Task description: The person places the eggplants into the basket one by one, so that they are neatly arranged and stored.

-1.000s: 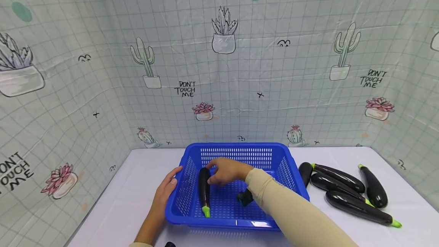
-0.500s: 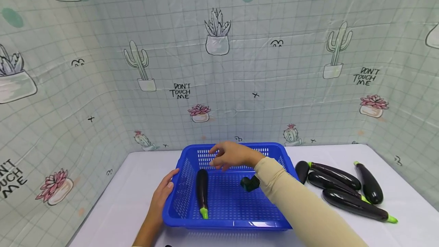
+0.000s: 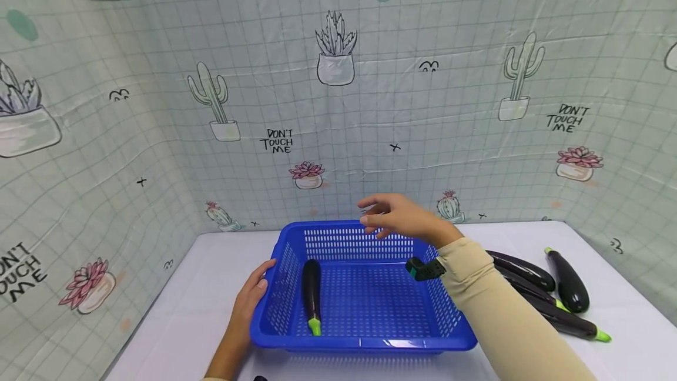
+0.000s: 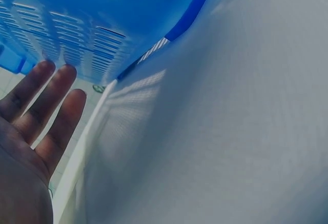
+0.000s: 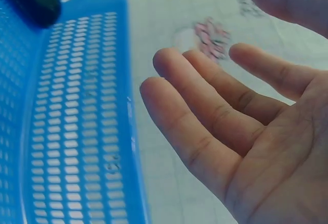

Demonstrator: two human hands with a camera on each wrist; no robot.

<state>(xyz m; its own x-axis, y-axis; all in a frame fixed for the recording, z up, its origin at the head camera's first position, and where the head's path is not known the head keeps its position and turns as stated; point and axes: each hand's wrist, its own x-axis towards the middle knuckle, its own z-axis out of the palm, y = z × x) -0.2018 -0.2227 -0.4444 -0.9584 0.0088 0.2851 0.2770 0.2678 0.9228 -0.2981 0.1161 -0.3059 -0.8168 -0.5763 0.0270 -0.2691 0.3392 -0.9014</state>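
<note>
One dark eggplant [image 3: 311, 287] with a green stem lies lengthwise along the left side inside the blue plastic basket [image 3: 328, 343]. My left hand [image 3: 250, 297] rests at the basket's left side. Its straight fingers [image 4: 61, 101] lie against the slotted outer wall in the left wrist view. Above the basket's back right part hovers my right hand [image 3: 404, 216], holding nothing. In the right wrist view its fingers [image 5: 205, 111] are spread and slightly bent, apart from the basket rim [image 5: 125, 55].
Several more eggplants [image 3: 571, 287] lie on the white table to the right of the basket, some hidden behind the right forearm. A black device is strapped at the right wrist [image 3: 423, 269]. A patterned cloth wall [image 3: 370, 122] stands behind the table.
My right hand has let go of the eggplant in the basket, risen, and moved right above the basket's back. The eggplant stays at the left. My left hand remains at the basket's side.
</note>
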